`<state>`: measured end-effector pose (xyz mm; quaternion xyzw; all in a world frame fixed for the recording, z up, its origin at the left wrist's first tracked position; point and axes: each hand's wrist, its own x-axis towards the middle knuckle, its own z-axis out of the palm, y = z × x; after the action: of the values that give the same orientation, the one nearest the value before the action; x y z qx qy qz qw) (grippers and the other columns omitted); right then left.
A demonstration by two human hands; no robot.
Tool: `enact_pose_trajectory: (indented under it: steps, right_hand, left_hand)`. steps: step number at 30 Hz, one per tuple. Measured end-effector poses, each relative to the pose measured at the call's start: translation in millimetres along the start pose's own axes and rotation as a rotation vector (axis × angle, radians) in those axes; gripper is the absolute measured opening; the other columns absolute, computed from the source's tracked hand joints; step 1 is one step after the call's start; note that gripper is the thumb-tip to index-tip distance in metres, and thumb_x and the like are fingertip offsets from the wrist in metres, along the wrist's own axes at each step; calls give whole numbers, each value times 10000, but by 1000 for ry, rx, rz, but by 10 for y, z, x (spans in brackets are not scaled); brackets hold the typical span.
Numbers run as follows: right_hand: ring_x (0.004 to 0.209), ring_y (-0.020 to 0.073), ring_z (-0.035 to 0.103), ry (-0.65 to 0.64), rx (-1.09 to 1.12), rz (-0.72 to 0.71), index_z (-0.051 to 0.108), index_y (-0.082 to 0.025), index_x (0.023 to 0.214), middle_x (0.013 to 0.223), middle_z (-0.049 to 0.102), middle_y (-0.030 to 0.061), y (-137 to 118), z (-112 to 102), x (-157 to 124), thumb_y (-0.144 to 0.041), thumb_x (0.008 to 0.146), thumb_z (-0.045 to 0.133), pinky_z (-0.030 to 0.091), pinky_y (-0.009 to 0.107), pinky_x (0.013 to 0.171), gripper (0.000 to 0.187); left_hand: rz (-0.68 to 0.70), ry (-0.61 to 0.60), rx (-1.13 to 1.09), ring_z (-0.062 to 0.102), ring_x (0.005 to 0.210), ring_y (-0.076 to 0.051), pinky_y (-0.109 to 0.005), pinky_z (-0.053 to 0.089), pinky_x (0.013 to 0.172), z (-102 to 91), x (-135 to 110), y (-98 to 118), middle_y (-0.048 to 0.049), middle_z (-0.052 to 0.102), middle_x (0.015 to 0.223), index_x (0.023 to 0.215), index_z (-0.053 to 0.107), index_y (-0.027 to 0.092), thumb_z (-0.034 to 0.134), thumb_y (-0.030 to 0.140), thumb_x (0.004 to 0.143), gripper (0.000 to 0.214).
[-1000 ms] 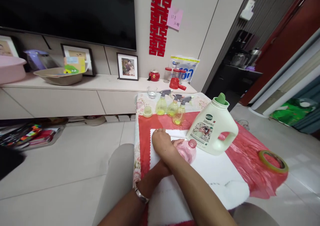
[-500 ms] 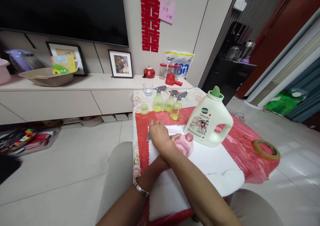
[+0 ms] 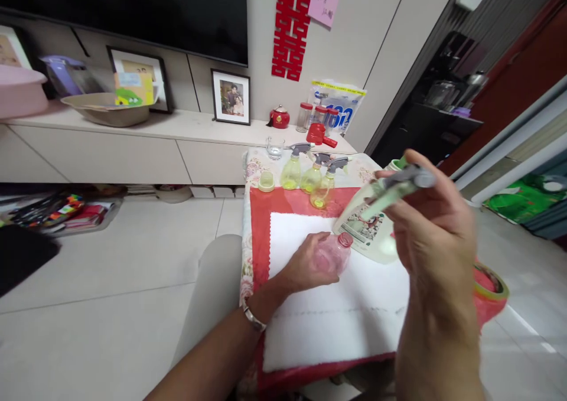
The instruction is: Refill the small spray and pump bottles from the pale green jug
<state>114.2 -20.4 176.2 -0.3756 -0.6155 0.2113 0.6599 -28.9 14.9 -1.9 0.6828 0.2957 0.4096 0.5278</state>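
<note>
My left hand [image 3: 305, 266] is wrapped round a small pink bottle [image 3: 333, 254] that rests on a white cloth [image 3: 336, 312], its mouth uncapped and tilted up to the right. My right hand [image 3: 432, 235] is raised close to the camera, fingers closed on a grey spray head with a pale tube [image 3: 394, 189]. Behind that hand stands a large white detergent jug [image 3: 367, 227] with a green cap, partly hidden.
A red sheet [image 3: 283, 203] covers the small table. At its far end stand three yellow spray bottles [image 3: 312, 179], a small yellow cap [image 3: 266, 181] and a glass [image 3: 275, 147]. A tape roll [image 3: 494, 280] lies at the right. A low cabinet [image 3: 133, 147] runs along the wall.
My right hand lifted off the cloth near the pink bottle and rose to the right with the spray head in it. My left hand stayed on the pink bottle.
</note>
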Motion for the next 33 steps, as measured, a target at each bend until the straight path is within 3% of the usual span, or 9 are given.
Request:
enact_pose_trajectory:
  steps: [4,7,11,15,22,28,33]
  right_hand:
    - [1183,288,590,192,-22,-30,565,-187,1413,1205,602,122,-40,-234,-141,-179,829,772,540,495,990,620]
    - [1173,304,594,242,-76,-44,576,-180,1410,1205,602,126,-27,-273,-212,-188,819,789,518,558,1001,629]
    - [1168,302,597,214,-88,-38,575,-188,1415,1221,593,129,43,-281,-256,-215,835,789,520,551,1004,619]
    - [1188,271,592,172,-97,-24,558,-206,1439,1230,594,125,170,-300,-291,-216,841,790,533,452,1009,642]
    - [1182,207,591,67,-49,187,518,-228,1475,1255,589,119,467,-316,-420,-260,800,831,538,325,987,745]
    - [1045,183,623,84,27,326,290,-243,1606,1118,608,80,654,-229,-576,-257,709,874,570,272,825,1071]
    - [1024,174,621,107,40,346,212,-235,1626,1100,607,73,774,-155,-710,-274,750,856,567,292,835,1088]
  left_hand:
    - [-20,-3,-29,503,1334,-360,-534,426,1120,5,3,-2,-134,526,1402,1386,457,235,905,199,558,943]
    - [-6,4,-42,499,1334,-356,-536,416,1127,3,5,-13,-123,532,1391,1383,457,244,910,204,554,945]
    - [-14,-1,-37,496,1335,-367,-549,414,1129,1,10,-19,-133,533,1388,1382,460,225,915,213,551,947]
    - [-17,-1,-29,498,1330,-359,-547,400,1142,1,14,-25,-137,523,1397,1386,452,234,924,218,545,965]
    - [4,11,-35,498,1334,-365,-556,400,1146,5,12,-50,-113,520,1402,1394,462,276,932,240,545,971]
    - [35,9,-25,509,1326,-375,-575,413,1141,-3,17,-40,-133,529,1397,1394,466,262,933,257,541,973]
    - [58,17,-20,526,1317,-347,-558,438,1133,0,5,-22,-119,539,1402,1393,468,287,901,248,580,922]
